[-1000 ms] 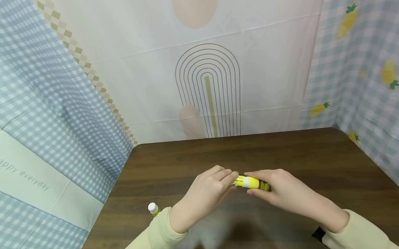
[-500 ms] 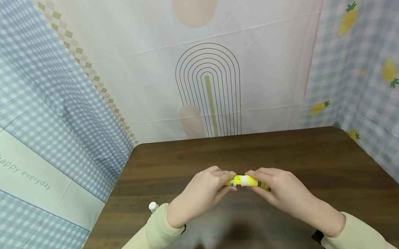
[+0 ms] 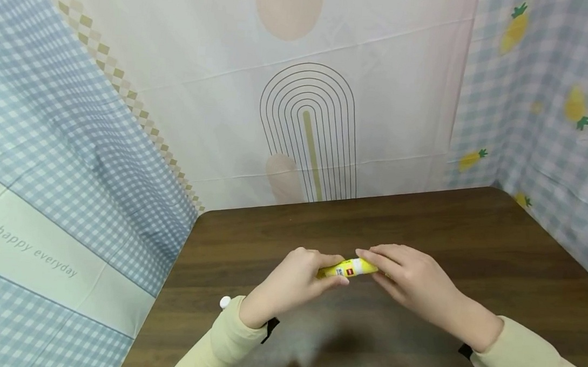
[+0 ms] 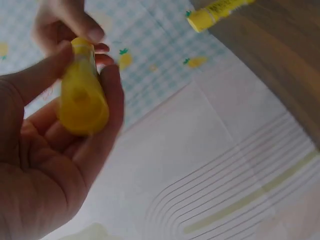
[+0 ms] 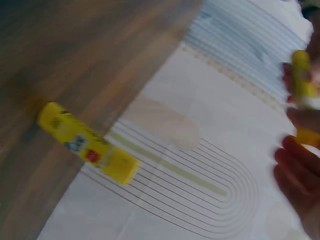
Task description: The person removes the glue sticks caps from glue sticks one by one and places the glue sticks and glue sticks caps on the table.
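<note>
A yellow glue stick [image 3: 348, 268] with a white band and a small red logo lies nearly level between both hands, above the table. My left hand [image 3: 293, 280] grips its left part between thumb and fingers. In the left wrist view, the stick's round end [image 4: 84, 112] faces the camera. My right hand [image 3: 412, 275] has its fingers round the other end and covers that tip. A second yellow tube [image 5: 82, 142], similarly labelled, stands on the table in the right wrist view. The right hand hides it in the head view.
A white cap [image 3: 225, 302] shows beside the left sleeve [image 3: 225, 332], which hides the item's body. The dark wooden table [image 3: 292, 232] ends at a white printed curtain [image 3: 399, 101]. Blue checked cloth [image 3: 105, 160] hangs along the left side.
The glue stick has shifted slightly left and tilted, its label turning so the red logo shows. My right fingers have slid over its right end. The second tube has become hidden in the head view.
</note>
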Action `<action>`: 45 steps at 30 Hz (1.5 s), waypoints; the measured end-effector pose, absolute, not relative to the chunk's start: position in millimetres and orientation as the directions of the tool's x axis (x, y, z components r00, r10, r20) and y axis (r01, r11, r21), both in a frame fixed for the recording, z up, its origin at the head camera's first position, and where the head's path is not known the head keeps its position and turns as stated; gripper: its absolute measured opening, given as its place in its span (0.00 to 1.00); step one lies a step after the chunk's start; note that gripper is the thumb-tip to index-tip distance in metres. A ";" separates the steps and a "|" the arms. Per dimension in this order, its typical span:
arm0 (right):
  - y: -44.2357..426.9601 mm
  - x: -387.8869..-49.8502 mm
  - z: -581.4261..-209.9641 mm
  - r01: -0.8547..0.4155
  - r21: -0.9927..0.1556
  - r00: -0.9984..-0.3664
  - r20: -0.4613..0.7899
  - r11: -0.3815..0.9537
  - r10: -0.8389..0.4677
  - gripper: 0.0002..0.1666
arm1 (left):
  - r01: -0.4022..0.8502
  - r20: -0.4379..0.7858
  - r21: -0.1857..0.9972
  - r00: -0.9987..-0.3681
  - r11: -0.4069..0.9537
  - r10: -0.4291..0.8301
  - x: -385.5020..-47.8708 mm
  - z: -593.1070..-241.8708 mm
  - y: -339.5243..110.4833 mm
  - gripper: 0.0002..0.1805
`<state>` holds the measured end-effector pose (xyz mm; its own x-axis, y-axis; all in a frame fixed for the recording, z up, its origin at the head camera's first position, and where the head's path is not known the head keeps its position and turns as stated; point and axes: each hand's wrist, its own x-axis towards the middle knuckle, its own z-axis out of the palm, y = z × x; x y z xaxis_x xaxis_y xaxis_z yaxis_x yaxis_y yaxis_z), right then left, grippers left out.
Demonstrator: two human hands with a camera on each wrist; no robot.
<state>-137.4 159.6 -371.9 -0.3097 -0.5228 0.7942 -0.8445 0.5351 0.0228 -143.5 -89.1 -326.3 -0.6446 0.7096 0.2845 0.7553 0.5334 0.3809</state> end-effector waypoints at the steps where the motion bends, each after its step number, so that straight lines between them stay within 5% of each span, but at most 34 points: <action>1: 160.8 -135.7 -370.4 -0.838 -0.050 -0.383 0.762 0.543 -0.522 0.22 | 0.768 0.312 0.343 -0.637 0.541 0.705 -142.4 -326.5 -88.8 0.15; 4: 164.3 -130.5 -365.0 -0.782 -0.264 -0.584 0.628 0.565 -0.514 0.30 | 0.804 0.408 0.201 -0.588 0.559 0.698 -138.1 -326.8 -88.4 0.16; 7: 166.5 -125.8 -359.7 -0.700 -0.453 -0.713 0.493 0.553 -0.499 0.29 | 0.819 0.469 0.098 -0.539 0.566 0.699 -133.5 -325.4 -88.2 0.17; 14: 167.2 -124.5 -355.1 -0.666 -0.570 -0.742 0.443 0.480 -0.503 0.11 | 0.837 0.476 0.052 -0.500 0.544 0.723 -128.1 -324.2 -89.4 0.17; 19: 166.6 -123.1 -359.8 -0.763 -0.498 -0.646 0.569 0.412 -0.508 0.15 | 0.848 0.452 0.092 -0.503 0.522 0.737 -126.9 -323.2 -90.7 0.17; 29: 158.8 -129.2 -361.0 -0.957 -0.105 -0.224 0.860 0.271 -0.459 0.21 | 0.817 0.389 0.343 -0.573 0.464 0.721 -126.2 -316.8 -95.8 0.15; 35: 156.8 -128.9 -358.6 -0.975 -0.050 -0.141 0.895 0.218 -0.424 0.22 | 0.784 0.353 0.422 -0.604 0.455 0.714 -126.4 -314.1 -97.0 0.16; 38: 160.0 -130.6 -361.9 -0.968 -0.120 -0.210 0.867 0.219 -0.451 0.22 | 0.798 0.368 0.369 -0.596 0.476 0.714 -125.6 -315.1 -96.4 0.17; 45: 173.1 -127.5 -368.3 -0.801 -0.482 -0.598 0.619 0.356 -0.509 0.29 | 0.835 0.455 0.185 -0.540 0.518 0.708 -124.3 -317.2 -93.6 0.17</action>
<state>-127.5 173.1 -368.3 -0.5984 -0.5091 0.6187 -0.8008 0.3560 -0.4816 -124.3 -93.6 -317.2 -0.5399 0.7084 0.4547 0.8352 0.5179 0.1849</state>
